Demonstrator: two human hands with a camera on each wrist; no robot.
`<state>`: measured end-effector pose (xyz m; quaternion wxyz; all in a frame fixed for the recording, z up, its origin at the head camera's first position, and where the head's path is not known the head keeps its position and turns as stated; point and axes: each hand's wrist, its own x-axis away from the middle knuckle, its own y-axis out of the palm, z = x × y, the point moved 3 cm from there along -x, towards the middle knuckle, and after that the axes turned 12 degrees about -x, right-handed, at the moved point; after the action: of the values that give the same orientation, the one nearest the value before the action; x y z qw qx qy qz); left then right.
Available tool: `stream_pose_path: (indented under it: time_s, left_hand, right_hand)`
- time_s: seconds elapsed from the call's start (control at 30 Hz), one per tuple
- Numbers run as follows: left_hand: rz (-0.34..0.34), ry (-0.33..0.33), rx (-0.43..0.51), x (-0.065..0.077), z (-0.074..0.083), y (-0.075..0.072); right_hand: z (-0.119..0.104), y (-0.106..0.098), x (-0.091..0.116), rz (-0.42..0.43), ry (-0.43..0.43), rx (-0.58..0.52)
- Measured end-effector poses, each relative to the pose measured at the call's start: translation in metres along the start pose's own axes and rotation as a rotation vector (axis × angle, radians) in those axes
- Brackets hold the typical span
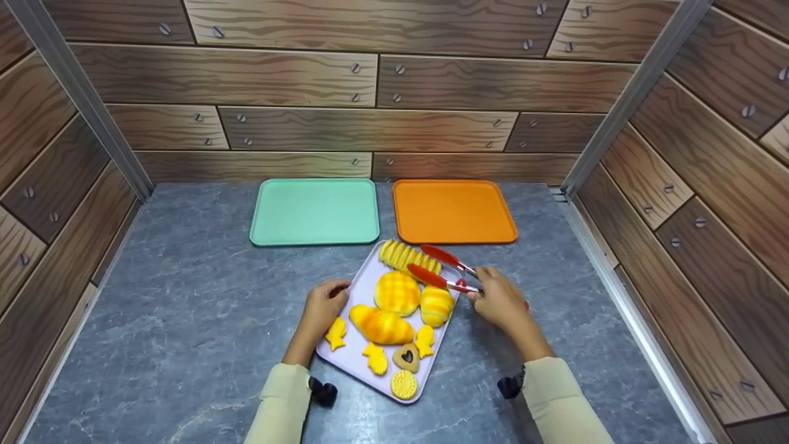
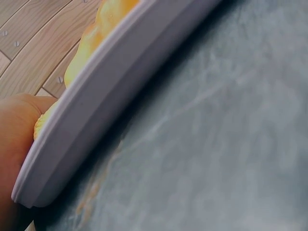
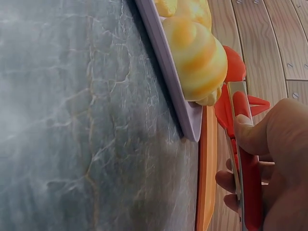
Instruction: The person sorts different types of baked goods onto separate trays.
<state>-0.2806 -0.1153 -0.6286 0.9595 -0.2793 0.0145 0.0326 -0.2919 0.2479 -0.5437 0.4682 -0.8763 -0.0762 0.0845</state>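
Note:
A lilac tray (image 1: 352, 359) lies slanted on the table, and my left hand (image 1: 325, 305) grips its left edge. In my right hand (image 1: 498, 297) I hold red-tipped tongs (image 1: 428, 275), their arms spread on either side of a ridged long bread (image 1: 399, 254) at the tray's far end. Nearer lie a round bun (image 1: 397, 293), a striped roll (image 1: 436, 306) and a larger roll (image 1: 382, 325). Small yellow fish-shaped pieces (image 1: 375, 359), a heart-centred biscuit (image 1: 398, 357) and a round biscuit (image 1: 404, 385) occupy the near part. The right wrist view shows thumb and fingers around the tongs' handles (image 3: 249, 183).
Behind the lilac tray stand a mint green tray (image 1: 314, 213) on the left and an orange tray (image 1: 455, 211) on the right. Wood-patterned walls (image 1: 296, 80) enclose the grey marbled table (image 1: 185, 308) at the back and both sides.

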Motion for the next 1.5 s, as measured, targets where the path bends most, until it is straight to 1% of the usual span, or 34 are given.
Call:
stream_pose_path:
  time_s: [0.2, 0.37, 0.63, 0.8, 0.97, 1.1, 1.27, 1.5]
  left_hand:
    - [0.003, 0.000, -0.015, 0.002, 0.000, 0.000]
    - [0.003, -0.014, -0.005, 0.003, -0.001, 0.000]
    - [0.009, -0.009, -0.011, 0.003, 0.000, 0.000]
    - [0.011, -0.005, 0.000, 0.002, -0.001, 0.000]
    - [0.019, 0.010, -0.009, 0.002, 0.000, 0.000]
    - [0.016, 0.006, -0.020, 0.002, 0.001, 0.000]
    - [0.008, -0.005, -0.024, 0.002, 0.003, 0.001]
    - [0.015, 0.003, -0.019, 0.001, 0.001, 0.001]
  right_hand:
    - [-0.005, 0.003, -0.004, 0.017, -0.032, 0.041]
    - [-0.007, 0.004, -0.006, 0.021, -0.043, 0.041]
    - [-0.007, 0.006, -0.003, 0.108, -0.089, 0.035]
    - [-0.006, 0.008, -0.001, 0.138, -0.119, 0.039]
    - [-0.007, 0.009, 0.001, 0.169, -0.140, 0.043]
    - [-0.006, 0.010, 0.003, 0.181, -0.125, 0.027]
    - [-0.002, 0.008, 0.006, 0.188, -0.087, -0.007]
    - [0.006, -0.002, 0.006, 0.249, -0.043, -0.072]
